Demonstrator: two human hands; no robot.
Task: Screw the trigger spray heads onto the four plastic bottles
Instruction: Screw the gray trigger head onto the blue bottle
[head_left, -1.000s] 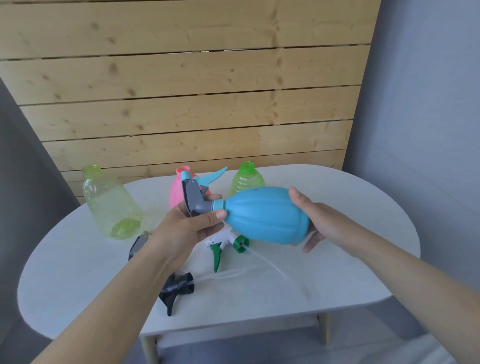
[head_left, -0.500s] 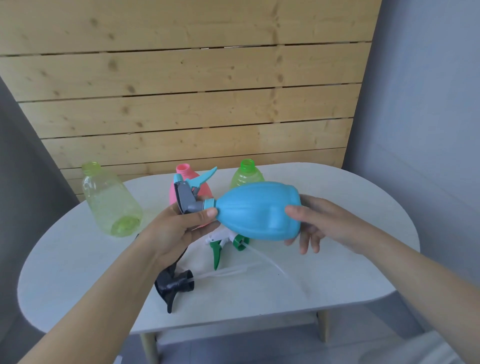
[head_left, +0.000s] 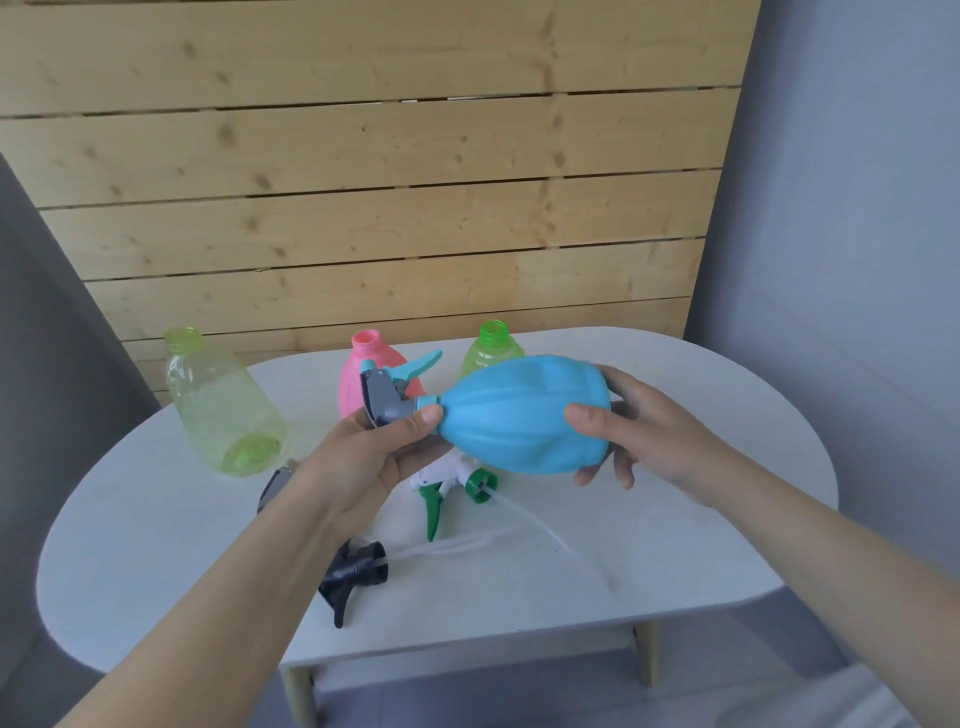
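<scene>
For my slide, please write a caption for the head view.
Two hands hold a blue bottle sideways, gripping its spray head.

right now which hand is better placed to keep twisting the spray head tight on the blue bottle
Left. The left hand already grips the grey spray head at the blue bottle neck, thumb on the collar. The right hand wraps the bottle's base, so it probably serves best as the brace.
</scene>
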